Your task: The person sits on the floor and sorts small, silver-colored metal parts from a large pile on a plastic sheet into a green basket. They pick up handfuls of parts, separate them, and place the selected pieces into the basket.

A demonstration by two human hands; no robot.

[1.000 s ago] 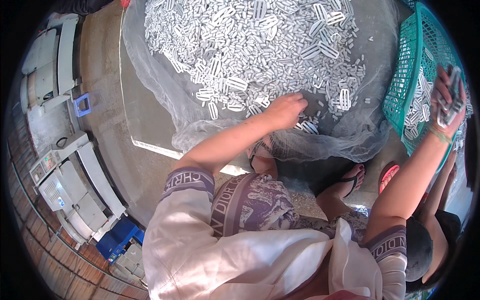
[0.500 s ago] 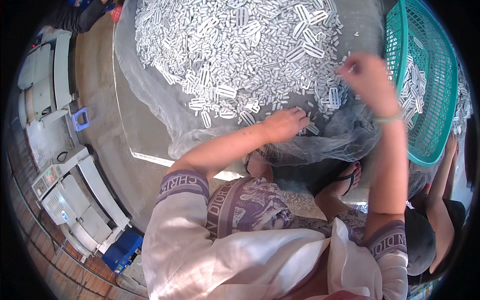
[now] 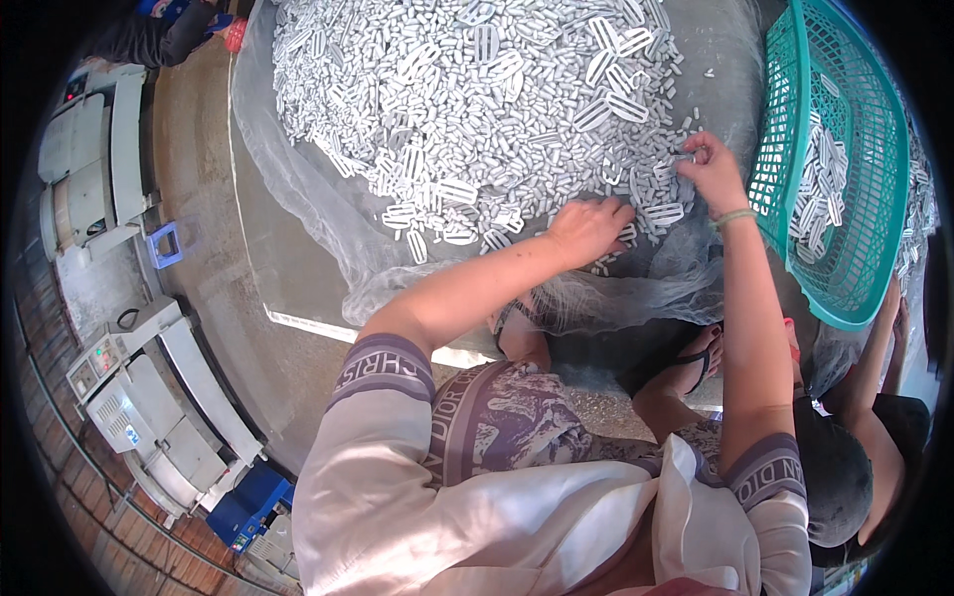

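Observation:
A wide heap of small silver-grey pellets (image 3: 467, 129) lies in front of me, mixed with flat oval pieces with long slots (image 3: 627, 107). My left hand (image 3: 593, 230) rests at the heap's near edge, its fingers curled down onto the pieces; whatever is under the fingertips is hidden. At the heap's right edge is my right hand (image 3: 713, 177), thumb and fingers drawn together beside some pellets. Something small may be between them, but I cannot make it out. A green plastic basket (image 3: 783, 119) stands to the right, with slotted pieces (image 3: 821, 179) inside.
Sheer white netting (image 3: 328, 219) edges the heap on the grey work surface (image 3: 283, 253). Pale machines (image 3: 164, 397) and a blue box (image 3: 238, 502) line the left side. Another person's arm (image 3: 874, 348) and dark cap (image 3: 835, 477) are at the lower right; another person's dark sleeve (image 3: 149, 40) shows upper left.
My right hand has come down and slightly left, from beside the basket to the heap's right edge. My left hand has shifted a little right and up along the near edge.

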